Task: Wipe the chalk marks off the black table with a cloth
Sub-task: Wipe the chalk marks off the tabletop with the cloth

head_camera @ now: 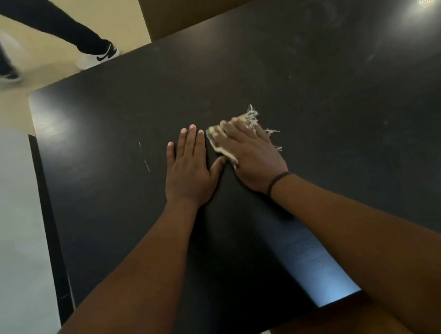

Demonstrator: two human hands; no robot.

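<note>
Faint chalk marks [144, 161] sit left of your hands on the black table [350, 117]. Your left hand [189, 171] lies flat, fingers straight, holding nothing. Just beside it, your right hand [252, 156] presses the frayed cloth [218, 144] down with straight fingers.

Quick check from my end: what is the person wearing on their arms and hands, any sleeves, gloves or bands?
Both forearms are bare, with no sleeves and no gloves in view. The right hand has a thin dark band around its wrist. The left hand wears nothing: no ring, watch or band shows.
</note>
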